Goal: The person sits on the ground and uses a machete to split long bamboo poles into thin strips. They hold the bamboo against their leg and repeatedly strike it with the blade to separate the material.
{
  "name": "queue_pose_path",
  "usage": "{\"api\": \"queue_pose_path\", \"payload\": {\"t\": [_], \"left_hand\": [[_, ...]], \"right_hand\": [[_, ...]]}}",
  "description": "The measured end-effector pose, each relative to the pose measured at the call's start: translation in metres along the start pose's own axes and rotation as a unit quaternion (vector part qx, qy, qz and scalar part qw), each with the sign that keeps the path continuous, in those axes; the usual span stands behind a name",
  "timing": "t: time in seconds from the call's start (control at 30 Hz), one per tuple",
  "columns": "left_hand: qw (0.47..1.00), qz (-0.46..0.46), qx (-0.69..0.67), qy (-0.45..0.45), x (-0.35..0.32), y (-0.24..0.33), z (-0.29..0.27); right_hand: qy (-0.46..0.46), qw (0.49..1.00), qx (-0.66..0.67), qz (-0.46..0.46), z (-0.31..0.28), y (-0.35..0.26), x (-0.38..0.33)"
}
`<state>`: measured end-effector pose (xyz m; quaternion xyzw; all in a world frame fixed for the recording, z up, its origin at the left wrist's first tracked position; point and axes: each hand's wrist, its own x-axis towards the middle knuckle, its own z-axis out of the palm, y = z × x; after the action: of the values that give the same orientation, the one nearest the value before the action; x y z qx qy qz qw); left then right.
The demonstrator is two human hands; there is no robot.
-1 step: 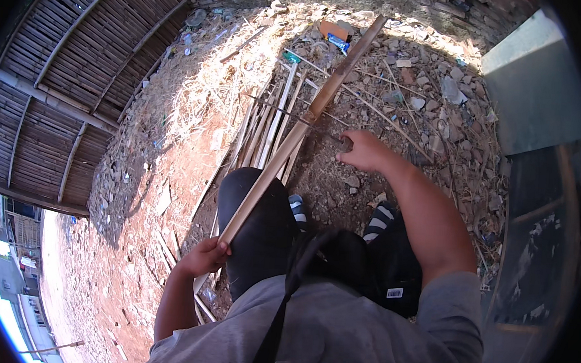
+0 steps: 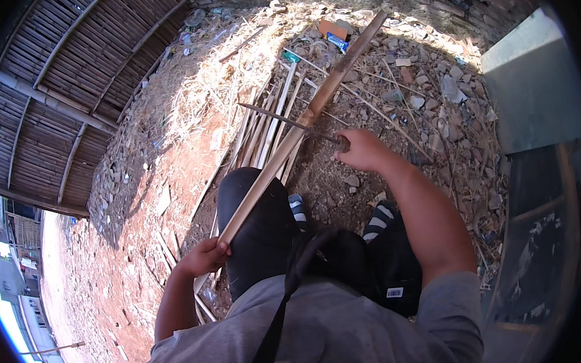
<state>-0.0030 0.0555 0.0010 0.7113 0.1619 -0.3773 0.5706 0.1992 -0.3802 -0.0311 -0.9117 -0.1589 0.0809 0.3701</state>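
A long split bamboo strip runs slantwise over my left thigh, from low left to the far wall. Its near part is pale, its far part browner, with a node about halfway. My left hand is closed around the near end, thumb on top. In my right hand is the handle of a long, narrow-bladed knife. The blade crosses the strip near the node, touching it or very close, and its tip points left. Beyond my left knee lies a bundle of split bamboo strips on the ground.
Stones and litter cover the ground ahead and right. A bamboo-slat panel stands at left, a brick wall at the back, and a grey-green panel at right. My sandalled feet are just below the strip.
The knife blade has tilted slightly, its tip shifting a little left and nearer to me. My left hand and the held strip look nearly still.
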Motion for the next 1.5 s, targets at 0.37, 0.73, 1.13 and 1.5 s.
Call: {"api": "queue_pose_path", "payload": {"t": [0.37, 0.73, 1.13, 1.5], "left_hand": [[0.941, 0.112, 0.280, 0.156, -0.008, -0.028, 0.015], [0.947, 0.107, 0.246, 0.176, -0.010, -0.011, 0.027], [0.870, 0.125, 0.422, 0.223, -0.015, 0.010, 0.035], [0.918, 0.121, 0.326, 0.193, -0.008, 0.003, 0.027]], "right_hand": [[0.038, 0.976, -0.213, -0.028, 0.007, -0.014, -0.004], [0.018, 1.000, 0.012, -0.002, 0.004, -0.008, -0.002], [0.037, 0.979, -0.197, 0.049, 0.005, -0.004, 0.004], [-0.015, 0.989, 0.118, 0.093, 0.022, 0.022, 0.006]]}}
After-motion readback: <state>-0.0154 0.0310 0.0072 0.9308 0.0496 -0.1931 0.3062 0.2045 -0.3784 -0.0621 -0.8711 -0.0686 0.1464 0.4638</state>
